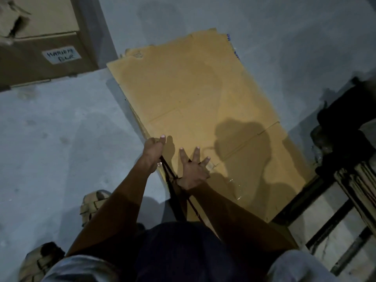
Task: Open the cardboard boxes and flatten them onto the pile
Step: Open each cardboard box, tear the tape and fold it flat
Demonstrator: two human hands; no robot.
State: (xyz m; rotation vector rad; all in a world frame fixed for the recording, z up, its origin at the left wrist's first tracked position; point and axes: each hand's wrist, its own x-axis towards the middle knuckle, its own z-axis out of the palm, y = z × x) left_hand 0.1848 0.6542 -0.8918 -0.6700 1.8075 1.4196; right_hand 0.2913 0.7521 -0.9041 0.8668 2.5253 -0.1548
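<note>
We saw a flattened cardboard sheet [195, 110] lying on the grey floor [50, 135] atop a pile, its long axis running away from us toward the upper left. Our left hand [153, 151] gripped its near-left edge; our right hand [193, 169] pressed flat, fingers spread.

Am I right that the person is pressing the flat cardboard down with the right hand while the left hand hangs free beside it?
Not quite. The right hand does press flat on the cardboard, fingers spread, but the left hand is not free: the head view shows it gripping the cardboard's left edge.
</note>
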